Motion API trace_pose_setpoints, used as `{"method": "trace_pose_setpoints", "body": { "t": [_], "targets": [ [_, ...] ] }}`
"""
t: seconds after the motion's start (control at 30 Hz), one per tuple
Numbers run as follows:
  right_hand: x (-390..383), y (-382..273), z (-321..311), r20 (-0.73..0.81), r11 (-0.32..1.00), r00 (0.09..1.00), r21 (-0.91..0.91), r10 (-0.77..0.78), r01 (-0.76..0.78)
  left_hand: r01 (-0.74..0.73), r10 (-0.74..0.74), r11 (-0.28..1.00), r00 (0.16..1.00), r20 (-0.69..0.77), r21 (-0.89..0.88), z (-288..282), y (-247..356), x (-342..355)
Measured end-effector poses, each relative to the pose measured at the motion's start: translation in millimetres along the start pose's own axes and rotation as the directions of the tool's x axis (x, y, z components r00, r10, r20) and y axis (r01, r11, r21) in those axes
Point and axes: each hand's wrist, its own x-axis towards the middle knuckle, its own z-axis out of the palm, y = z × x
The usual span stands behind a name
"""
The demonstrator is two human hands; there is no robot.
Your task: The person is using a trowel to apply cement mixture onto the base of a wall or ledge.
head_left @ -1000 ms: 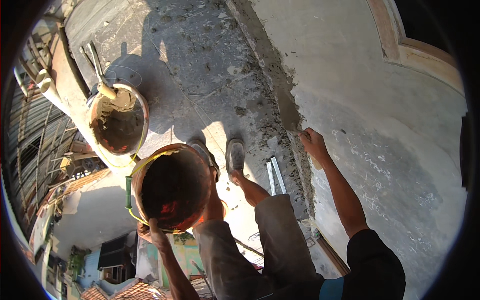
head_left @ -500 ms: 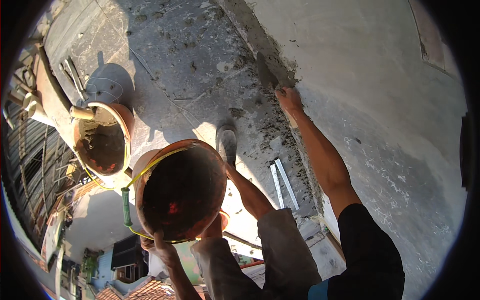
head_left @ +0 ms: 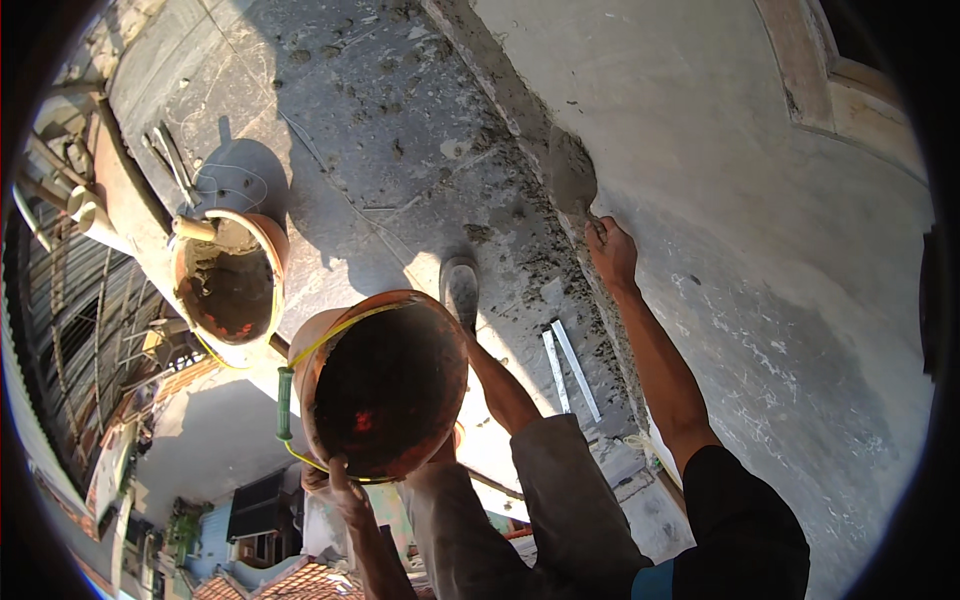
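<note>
My left hand (head_left: pixel 345 490) is closed on the lower rim of an orange-brown bucket (head_left: pixel 312 340), tilted so that its dark inside faces me. A yellow wire handle with a green grip (head_left: pixel 284 402) hangs at the bucket's left side. My right hand (head_left: pixel 613 255), arm stretched out, grips a trowel (head_left: pixel 572 178) by its handle. The trowel's grey, mortar-coloured blade lies at the wet mortar strip (head_left: pixel 520 95) along the foot of the wall. How firmly the blade presses there I cannot tell.
A second bucket (head_left: pixel 270 250) with grey mortar and a wooden-looking handle across its rim stands at left. Two pale metal strips (head_left: pixel 567 370) lie beside the wall (head_left: pixel 700 130). Mortar crumbs litter the floor (head_left: pixel 350 110). Beyond the left edge, roofs show lower down.
The trowel has turned, its blade now showing broad at the wall's foot, and my right hand has come slightly back. The whole view has shifted a little; my left hand keeps the bucket.
</note>
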Motion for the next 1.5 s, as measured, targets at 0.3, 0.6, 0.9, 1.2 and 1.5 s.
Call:
{"method": "trace_pose_setpoints", "body": {
  "t": [0.3, 0.6, 0.9, 1.2, 1.5],
  "targets": [
    [-87, -73, -33, 0.233, 0.920, 0.891, 0.141, -0.389, 0.365, -0.072, 0.076, 0.997, 0.988, -0.133, 0.036, -15, -11, 2],
    [44, -52, -13, 0.595, 0.799, 0.799, 0.520, -0.086, -0.301, 0.000, -0.001, 1.000, 0.988, -0.155, -0.004, -40, -27, -8],
    [28, -34, -10, 0.284, 0.985, 0.953, -0.099, -0.105, 0.139, -0.012, -0.006, 0.997, 0.975, -0.220, -0.078, -41, -32, -10],
    [77, -77, 2, 0.379, 0.946, 0.898, 0.136, 0.225, -0.295, 0.034, -0.068, 0.989, 0.969, -0.239, -0.142, -39, -27, -7],
    [9, -99, -24, 0.253, 0.991, 0.960, 0.092, -0.117, 0.097, 0.021, -0.040, 0.995, 0.978, -0.206, -0.095, -30, -11, 0]
  ]
}}
